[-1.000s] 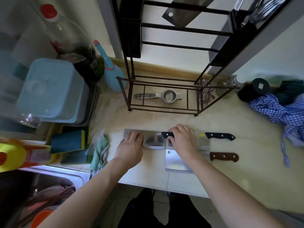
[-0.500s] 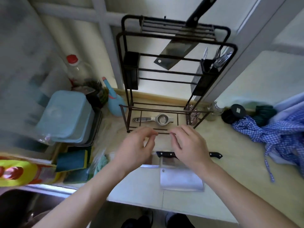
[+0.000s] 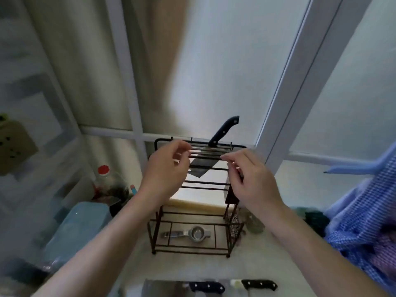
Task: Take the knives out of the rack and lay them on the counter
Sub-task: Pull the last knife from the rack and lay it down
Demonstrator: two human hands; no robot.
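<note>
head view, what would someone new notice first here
Two bare hands raised at the top of a black wire rack: the left hand and right hand are both empty, fingers loosely open. Between them a cleaver sits slotted in the rack, its dark handle sticking up at a slant. Other knives lie on the counter at the bottom edge.

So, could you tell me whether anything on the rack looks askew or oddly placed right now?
Yes: the cleaver in the rack hangs on a slant, its dark handle sticking up and to the right above the top bars rather than standing straight. Neither hand holds it.
</note>
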